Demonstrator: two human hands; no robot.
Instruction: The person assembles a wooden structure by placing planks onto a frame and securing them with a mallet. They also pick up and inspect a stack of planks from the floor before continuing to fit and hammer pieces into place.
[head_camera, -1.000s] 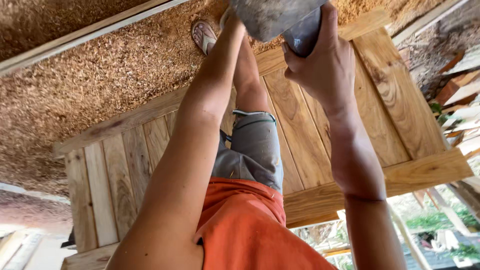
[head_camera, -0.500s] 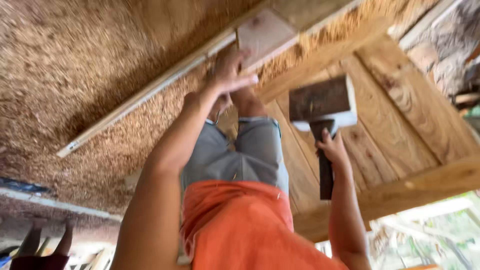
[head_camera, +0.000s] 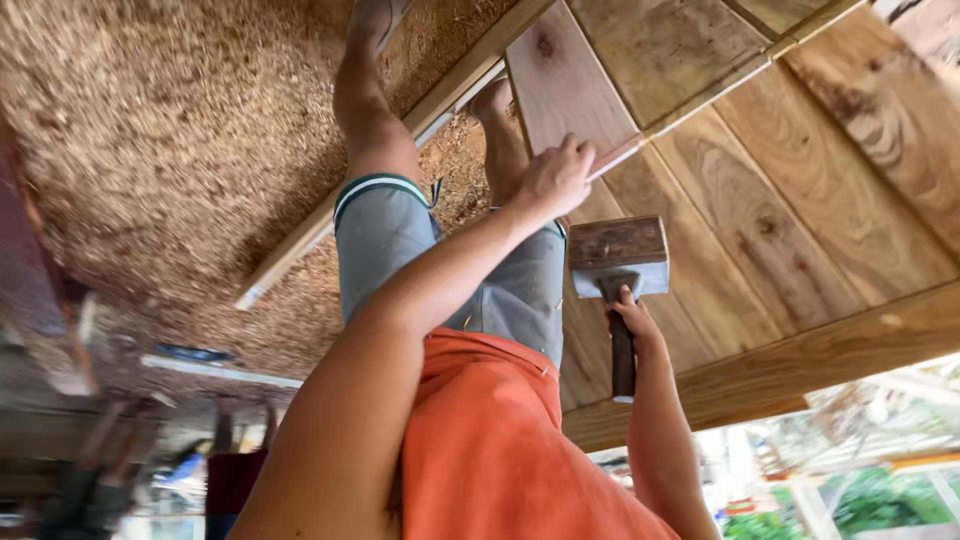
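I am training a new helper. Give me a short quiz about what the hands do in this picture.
1. True or false: the left hand holds the mallet.
2. What covers the ground beside the wooden boards? A: wood shavings. B: water. C: tiles.
3. Where does the right hand grip the mallet?

Key
1. False. The left hand's fingers curl on the edge of the pale plank. The right hand holds the mallet.
2. A.
3. On the dark handle, just below the block-shaped head.
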